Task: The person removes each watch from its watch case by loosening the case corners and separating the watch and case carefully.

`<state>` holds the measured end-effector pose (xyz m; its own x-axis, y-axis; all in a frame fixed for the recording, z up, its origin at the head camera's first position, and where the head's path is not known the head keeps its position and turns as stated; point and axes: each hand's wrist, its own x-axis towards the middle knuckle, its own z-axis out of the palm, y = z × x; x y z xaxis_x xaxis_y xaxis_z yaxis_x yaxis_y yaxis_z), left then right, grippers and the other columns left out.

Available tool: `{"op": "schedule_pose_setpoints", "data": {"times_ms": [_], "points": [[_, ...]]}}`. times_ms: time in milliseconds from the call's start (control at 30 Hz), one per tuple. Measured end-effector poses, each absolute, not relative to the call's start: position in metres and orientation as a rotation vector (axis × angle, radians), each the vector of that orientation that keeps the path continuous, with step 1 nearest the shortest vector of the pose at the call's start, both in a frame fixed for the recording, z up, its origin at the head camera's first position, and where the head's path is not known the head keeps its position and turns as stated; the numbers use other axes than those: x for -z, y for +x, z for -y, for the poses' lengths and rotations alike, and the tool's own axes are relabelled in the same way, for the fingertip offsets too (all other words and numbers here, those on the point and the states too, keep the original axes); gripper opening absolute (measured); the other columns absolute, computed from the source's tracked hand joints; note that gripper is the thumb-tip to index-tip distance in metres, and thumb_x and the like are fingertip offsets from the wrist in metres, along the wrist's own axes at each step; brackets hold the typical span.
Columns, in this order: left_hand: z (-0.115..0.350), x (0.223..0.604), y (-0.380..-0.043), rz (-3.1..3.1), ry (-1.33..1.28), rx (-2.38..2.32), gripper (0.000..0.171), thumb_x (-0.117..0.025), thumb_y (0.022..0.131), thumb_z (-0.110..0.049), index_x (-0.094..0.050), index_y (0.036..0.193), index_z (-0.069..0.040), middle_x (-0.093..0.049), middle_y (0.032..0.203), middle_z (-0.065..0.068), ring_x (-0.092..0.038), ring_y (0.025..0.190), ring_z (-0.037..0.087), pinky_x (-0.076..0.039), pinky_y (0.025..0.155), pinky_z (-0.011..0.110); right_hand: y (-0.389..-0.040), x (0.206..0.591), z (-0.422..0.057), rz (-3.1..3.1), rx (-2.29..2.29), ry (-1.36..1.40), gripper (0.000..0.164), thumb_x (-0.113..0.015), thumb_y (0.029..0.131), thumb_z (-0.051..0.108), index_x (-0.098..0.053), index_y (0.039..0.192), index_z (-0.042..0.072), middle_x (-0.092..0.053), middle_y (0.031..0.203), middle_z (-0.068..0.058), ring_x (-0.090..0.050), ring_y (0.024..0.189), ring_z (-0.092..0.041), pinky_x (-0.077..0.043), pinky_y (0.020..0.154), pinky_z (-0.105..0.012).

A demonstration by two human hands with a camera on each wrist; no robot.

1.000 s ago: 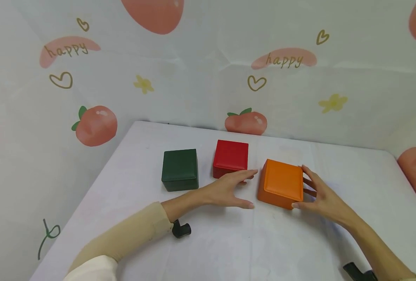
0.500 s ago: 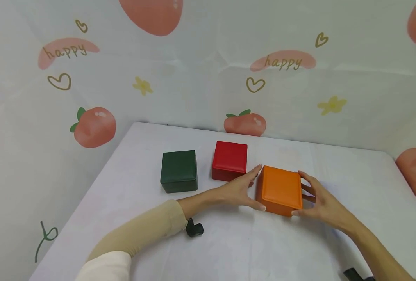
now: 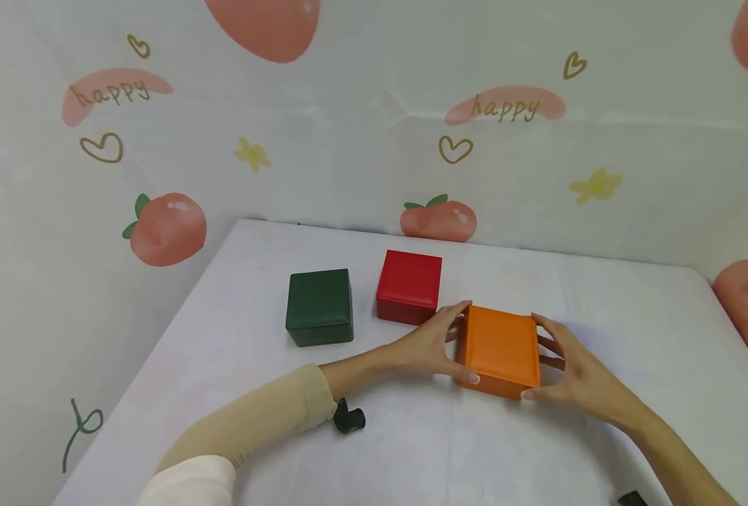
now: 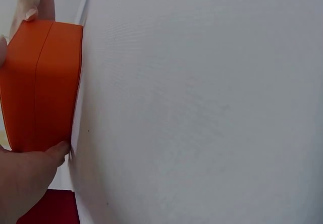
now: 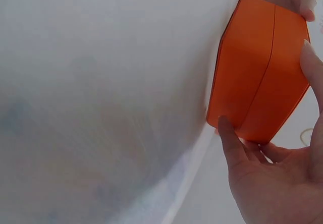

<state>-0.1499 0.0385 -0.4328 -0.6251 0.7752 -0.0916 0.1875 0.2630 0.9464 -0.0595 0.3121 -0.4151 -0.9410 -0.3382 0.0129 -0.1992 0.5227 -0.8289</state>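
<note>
A square orange box [image 3: 503,344] with a padded lid sits on the white table, held between both hands. On its left side, my left hand [image 3: 427,344] grips it, thumb at the front corner and fingers toward the back. My right hand [image 3: 579,376] grips the right side in the same way. The left wrist view shows the left hand [image 4: 25,178] against one side of the orange box [image 4: 45,82], and the lid seam looks closed. In the right wrist view the right hand [image 5: 275,176] touches the box from below and at its side.
A red box [image 3: 409,281] stands just behind the left hand's fingers. Further left is a green box [image 3: 319,306]. A white cloth wall with fruit prints [image 3: 437,221] rises behind the table [image 3: 399,450].
My left hand has moved right, from beside the red box onto the orange box. The orange box has come slightly nearer to me, with the right hand still at its side.
</note>
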Motion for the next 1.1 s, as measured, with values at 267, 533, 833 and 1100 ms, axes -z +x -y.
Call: {"op": "schedule_pose_setpoints", "data": {"times_ms": [267,533,833,1100], "points": [[-0.035,0.438,-0.146,-1.982,0.970,-1.363,0.122,-0.090,0.073,-0.013,-0.003,0.158,-0.008,-0.028,0.157,0.002,-0.029,0.145,0.013,-0.035,0.109,0.021,-0.057,0.416,-0.305,-2.622,1.408,-0.512,0.115,-0.092,0.070,0.018,-0.018,0.157,0.010,-0.032,0.151,-0.025,-0.041,0.130,-0.050,-0.047,0.092,-0.014],[-0.033,0.442,-0.146,-2.025,0.993,-1.319,0.122,-0.090,0.072,-0.012,-0.004,0.158,-0.007,-0.026,0.157,0.003,-0.029,0.144,0.011,-0.036,0.107,0.019,-0.057,0.419,-0.308,-2.628,1.389,-0.518,0.115,-0.091,0.072,0.016,-0.015,0.159,0.014,-0.030,0.152,-0.027,-0.048,0.124,-0.050,-0.052,0.090,-0.021],[-0.033,0.443,-0.147,-2.151,1.000,-1.177,0.121,-0.093,0.069,-0.020,-0.011,0.157,-0.002,-0.027,0.158,0.009,-0.032,0.144,0.012,-0.038,0.103,0.014,-0.059,0.416,-0.310,-2.620,1.350,-0.469,0.113,-0.091,0.072,0.019,-0.017,0.158,0.013,-0.030,0.152,-0.029,-0.053,0.120,-0.052,-0.056,0.088,-0.032],[-0.033,0.440,-0.145,-2.410,1.070,-0.891,0.122,-0.092,0.067,-0.043,-0.019,0.156,-0.001,-0.041,0.147,0.006,-0.046,0.129,0.015,-0.036,0.107,0.019,-0.060,0.414,-0.311,-2.632,1.302,-0.437,0.112,-0.091,0.073,0.023,-0.018,0.158,0.014,-0.032,0.152,-0.029,-0.054,0.120,-0.051,-0.056,0.089,-0.035]]}}
